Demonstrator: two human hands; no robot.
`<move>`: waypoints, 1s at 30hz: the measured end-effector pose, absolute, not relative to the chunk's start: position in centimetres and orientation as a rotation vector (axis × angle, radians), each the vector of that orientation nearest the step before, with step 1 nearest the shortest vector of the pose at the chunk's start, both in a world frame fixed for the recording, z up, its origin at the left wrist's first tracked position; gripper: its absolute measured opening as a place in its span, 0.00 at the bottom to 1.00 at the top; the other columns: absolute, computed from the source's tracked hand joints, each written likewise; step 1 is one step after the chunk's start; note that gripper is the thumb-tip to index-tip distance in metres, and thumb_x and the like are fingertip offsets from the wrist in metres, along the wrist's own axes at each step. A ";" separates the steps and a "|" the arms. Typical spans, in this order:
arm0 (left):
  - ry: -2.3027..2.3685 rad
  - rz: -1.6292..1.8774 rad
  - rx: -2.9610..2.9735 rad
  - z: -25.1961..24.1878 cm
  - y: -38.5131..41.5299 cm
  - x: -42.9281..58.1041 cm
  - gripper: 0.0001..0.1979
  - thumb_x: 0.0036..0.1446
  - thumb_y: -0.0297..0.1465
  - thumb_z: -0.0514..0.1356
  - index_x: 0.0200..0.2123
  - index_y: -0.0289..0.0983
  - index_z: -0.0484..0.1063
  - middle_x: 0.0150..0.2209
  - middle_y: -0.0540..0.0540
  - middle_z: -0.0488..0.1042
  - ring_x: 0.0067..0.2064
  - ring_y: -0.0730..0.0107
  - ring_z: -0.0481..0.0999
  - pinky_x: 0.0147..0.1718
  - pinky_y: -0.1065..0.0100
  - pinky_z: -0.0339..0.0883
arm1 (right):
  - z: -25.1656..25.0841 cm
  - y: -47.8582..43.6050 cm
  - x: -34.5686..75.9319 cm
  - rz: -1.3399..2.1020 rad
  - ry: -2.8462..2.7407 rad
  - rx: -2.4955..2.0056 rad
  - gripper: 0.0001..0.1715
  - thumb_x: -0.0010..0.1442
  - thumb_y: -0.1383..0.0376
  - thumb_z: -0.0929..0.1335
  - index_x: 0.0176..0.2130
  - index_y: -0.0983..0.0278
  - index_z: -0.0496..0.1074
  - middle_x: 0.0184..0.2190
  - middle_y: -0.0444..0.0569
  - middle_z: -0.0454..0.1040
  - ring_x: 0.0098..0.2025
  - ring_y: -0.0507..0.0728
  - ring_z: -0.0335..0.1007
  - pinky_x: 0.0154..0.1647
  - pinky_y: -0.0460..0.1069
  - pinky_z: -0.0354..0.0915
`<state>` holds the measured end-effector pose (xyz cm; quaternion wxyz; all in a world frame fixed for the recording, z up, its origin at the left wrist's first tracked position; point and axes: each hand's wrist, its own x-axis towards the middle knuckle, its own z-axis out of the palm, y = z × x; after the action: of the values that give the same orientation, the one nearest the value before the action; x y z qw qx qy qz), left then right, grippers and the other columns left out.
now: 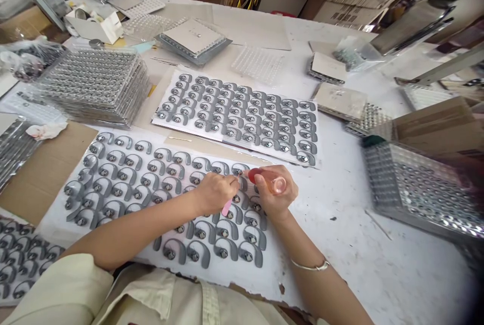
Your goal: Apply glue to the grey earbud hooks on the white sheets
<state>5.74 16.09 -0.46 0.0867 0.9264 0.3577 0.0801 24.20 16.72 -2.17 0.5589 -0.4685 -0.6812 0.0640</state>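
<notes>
Orange liquid [266, 182] in bottle [279, 184] | right grip [275, 191] clasps it | left grip [216, 193] pinches pink stick [227, 208]

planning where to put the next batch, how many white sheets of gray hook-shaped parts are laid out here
3. The first white sheet lies under the left hand and right hand, the second just beyond it, the third cut off at lower left. Others may be hidden out of view.

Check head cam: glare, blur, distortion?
Head view: wide-angle bowing and bright glare on the stacked clear trays at right, softer blur toward that edge, darkened right corners; the left hand and right hand stay fairly sharp; soft light, faint shadows.
</notes>
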 end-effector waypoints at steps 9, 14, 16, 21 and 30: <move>1.076 0.291 2.774 -0.5 16.1 5.6 0.08 0.54 0.24 0.54 0.38 0.33 0.70 0.33 0.44 0.76 0.28 0.62 0.77 0.21 0.65 0.67 | -2.0 16.6 24.2 0.110 -1.608 -1.081 0.11 0.56 0.62 0.71 0.38 0.62 0.69 0.28 0.46 0.73 0.28 0.55 0.69 0.29 0.52 0.67; 1.080 0.309 2.759 -0.8 16.2 5.6 0.08 0.54 0.23 0.53 0.37 0.33 0.69 0.32 0.45 0.75 0.28 0.64 0.77 0.21 0.66 0.67 | -2.4 16.5 24.6 0.118 -1.570 -1.094 0.10 0.56 0.61 0.71 0.38 0.63 0.70 0.27 0.46 0.72 0.28 0.55 0.69 0.30 0.52 0.67; 1.079 0.313 2.749 -0.9 16.2 5.6 0.08 0.54 0.23 0.53 0.37 0.33 0.69 0.32 0.45 0.75 0.29 0.64 0.77 0.22 0.66 0.67 | -2.5 16.6 24.7 0.135 -1.571 -1.107 0.11 0.55 0.61 0.71 0.38 0.63 0.70 0.28 0.46 0.72 0.28 0.55 0.69 0.30 0.52 0.67; 1.081 0.306 2.718 -0.9 16.2 5.7 0.10 0.54 0.23 0.53 0.40 0.33 0.69 0.33 0.45 0.76 0.30 0.63 0.77 0.24 0.65 0.70 | -2.8 16.6 24.7 0.157 -1.571 -1.116 0.11 0.55 0.62 0.72 0.37 0.63 0.70 0.29 0.46 0.72 0.29 0.54 0.69 0.31 0.51 0.67; 1.072 0.269 2.715 -0.5 16.2 5.5 0.11 0.52 0.24 0.55 0.40 0.33 0.69 0.37 0.42 0.76 0.32 0.63 0.78 0.25 0.66 0.69 | -2.4 16.5 24.5 0.144 -1.601 -1.141 0.10 0.55 0.62 0.72 0.37 0.63 0.69 0.29 0.46 0.73 0.29 0.55 0.70 0.31 0.52 0.68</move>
<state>5.55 16.17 -0.46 0.1050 0.9211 0.3637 0.0912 24.45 16.55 -2.43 0.5523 -0.4826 -0.6770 0.0608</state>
